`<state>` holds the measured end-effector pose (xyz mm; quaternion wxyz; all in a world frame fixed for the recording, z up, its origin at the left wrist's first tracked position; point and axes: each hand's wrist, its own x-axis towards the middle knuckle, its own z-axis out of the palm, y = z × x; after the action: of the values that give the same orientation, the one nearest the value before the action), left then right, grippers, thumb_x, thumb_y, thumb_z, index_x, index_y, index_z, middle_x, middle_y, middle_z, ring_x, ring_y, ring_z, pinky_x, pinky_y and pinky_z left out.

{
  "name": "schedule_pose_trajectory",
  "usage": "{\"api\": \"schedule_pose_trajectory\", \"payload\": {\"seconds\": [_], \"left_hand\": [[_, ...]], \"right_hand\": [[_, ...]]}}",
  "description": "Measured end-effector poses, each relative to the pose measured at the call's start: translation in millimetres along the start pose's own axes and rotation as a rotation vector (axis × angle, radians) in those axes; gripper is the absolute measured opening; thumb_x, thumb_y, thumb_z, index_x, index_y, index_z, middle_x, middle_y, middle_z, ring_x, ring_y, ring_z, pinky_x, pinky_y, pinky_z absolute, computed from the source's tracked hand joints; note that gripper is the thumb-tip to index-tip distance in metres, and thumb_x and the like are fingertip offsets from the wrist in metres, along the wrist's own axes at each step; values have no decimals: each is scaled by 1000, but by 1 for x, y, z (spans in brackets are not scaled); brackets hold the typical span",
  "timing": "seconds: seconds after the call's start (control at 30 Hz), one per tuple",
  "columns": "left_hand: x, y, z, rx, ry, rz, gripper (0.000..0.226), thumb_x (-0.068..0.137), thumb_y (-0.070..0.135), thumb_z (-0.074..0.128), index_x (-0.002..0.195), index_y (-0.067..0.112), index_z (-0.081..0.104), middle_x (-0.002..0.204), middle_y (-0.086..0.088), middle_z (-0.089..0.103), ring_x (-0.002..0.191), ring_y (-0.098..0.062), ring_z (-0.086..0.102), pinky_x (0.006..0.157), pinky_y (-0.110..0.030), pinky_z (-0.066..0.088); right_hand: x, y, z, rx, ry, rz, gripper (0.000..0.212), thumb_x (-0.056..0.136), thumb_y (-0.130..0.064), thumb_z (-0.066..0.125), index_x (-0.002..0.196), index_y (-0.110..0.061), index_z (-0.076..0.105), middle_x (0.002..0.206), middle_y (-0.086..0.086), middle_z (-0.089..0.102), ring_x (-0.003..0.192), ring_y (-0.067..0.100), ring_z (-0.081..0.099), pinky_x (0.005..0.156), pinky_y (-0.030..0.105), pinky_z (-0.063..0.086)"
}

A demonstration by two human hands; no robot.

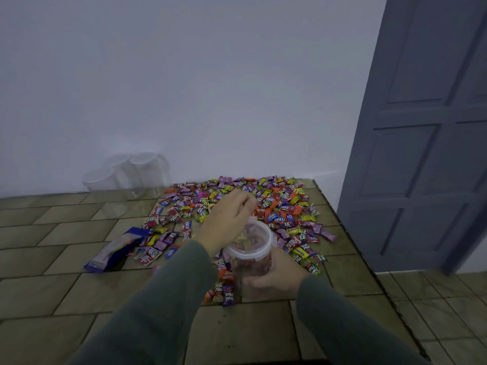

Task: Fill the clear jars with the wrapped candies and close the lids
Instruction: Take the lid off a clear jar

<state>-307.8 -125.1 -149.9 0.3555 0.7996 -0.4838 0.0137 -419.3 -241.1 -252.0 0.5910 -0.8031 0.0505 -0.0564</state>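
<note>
A clear jar [250, 255] partly filled with wrapped candies stands near the table's middle, its mouth uncovered. My right hand [275, 276] grips its lower side. My left hand [228, 219] hovers over the jar's mouth with fingers curled downward; whether they pinch a candy is hidden. A wide heap of bright wrapped candies [279, 206] covers the table behind and around the jar. Three more clear jars [126, 175] stand at the back left against the wall.
A torn blue and white candy bag [116, 248] lies left of the heap. The tiled table [66, 259] ends at its right edge [350, 233], beyond which a grey door [421, 140] stands. A white wall rises behind.
</note>
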Motion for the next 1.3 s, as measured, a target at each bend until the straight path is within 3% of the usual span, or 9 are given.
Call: {"api": "schedule_pose_trajectory", "payload": {"seconds": [0.17, 0.3, 0.4, 0.53, 0.77, 0.97, 1.13, 1.2, 1.3], "left_hand": [[-51, -9, -13, 175, 20, 353, 35, 81, 53, 67, 102, 25, 70, 111, 11, 60, 109, -3, 52, 96, -18, 36], [-63, -18, -1, 208, 82, 414, 43, 79, 45, 75, 113, 21, 68, 118, 6, 63, 113, -11, 57, 96, -32, 44], [-68, -15, 3, 189, 137, 393, 41, 79, 42, 75, 113, 19, 68, 119, 4, 64, 112, -10, 56, 97, -26, 41], [-71, -11, 1, 80, 120, 278, 46, 75, 48, 72, 114, 24, 70, 122, 8, 63, 114, -6, 52, 100, -17, 35], [-76, -5, -1, 7, 87, 180, 43, 77, 48, 73, 116, 31, 69, 125, 18, 60, 119, 4, 49, 99, -9, 33], [-66, 4, -21, -16, 287, -46, 27, 94, 33, 57, 119, 27, 67, 88, 31, 58, 77, 10, 57, 62, -5, 41], [-84, -19, -33, -85, 511, -405, 29, 98, 39, 49, 110, 21, 69, 90, 4, 67, 80, -7, 62, 60, -16, 42], [-96, -33, -36, -35, 428, -548, 27, 99, 35, 50, 105, 18, 69, 89, -2, 67, 82, -17, 63, 61, -26, 44], [-114, -50, -32, 106, 87, -744, 9, 97, 28, 55, 98, 23, 62, 85, 4, 63, 75, -10, 58, 57, -23, 41]], "right_hand": [[1, 3, 0, 42, 0, -17, 68, 69, -5, 83, 130, -11, 52, 115, -2, 69, 110, 10, 64, 90, 24, 51], [0, 2, 2, 82, 10, -26, 73, 63, -15, 83, 129, -13, 51, 116, 5, 68, 112, 20, 63, 92, 32, 51], [0, 3, 3, 75, 8, -43, 75, 63, -15, 83, 131, -13, 49, 118, 9, 67, 114, 23, 62, 98, 43, 50], [-1, 5, 4, 58, 13, -59, 78, 65, -12, 83, 134, -14, 46, 122, 8, 65, 118, 23, 60, 102, 51, 46], [-6, 7, 3, 61, 5, -68, 80, 64, -13, 85, 133, -25, 46, 126, 4, 64, 120, 20, 59, 104, 49, 45], [-9, 7, 1, 47, 3, -25, 89, 58, -23, 88, 133, -31, 41, 124, -2, 64, 118, 13, 60, 106, 44, 44], [-13, 8, 2, -4, 12, -10, 89, 59, -27, 88, 134, -38, 40, 123, -5, 65, 116, 12, 60, 105, 44, 44], [-15, 6, 3, -29, 28, -7, 89, 60, -30, 88, 134, -39, 39, 122, -7, 65, 115, 10, 60, 105, 41, 45], [-16, 3, 3, -41, 43, -4, 86, 64, -23, 88, 134, -35, 40, 121, -9, 64, 113, 4, 60, 104, 36, 46]]}}
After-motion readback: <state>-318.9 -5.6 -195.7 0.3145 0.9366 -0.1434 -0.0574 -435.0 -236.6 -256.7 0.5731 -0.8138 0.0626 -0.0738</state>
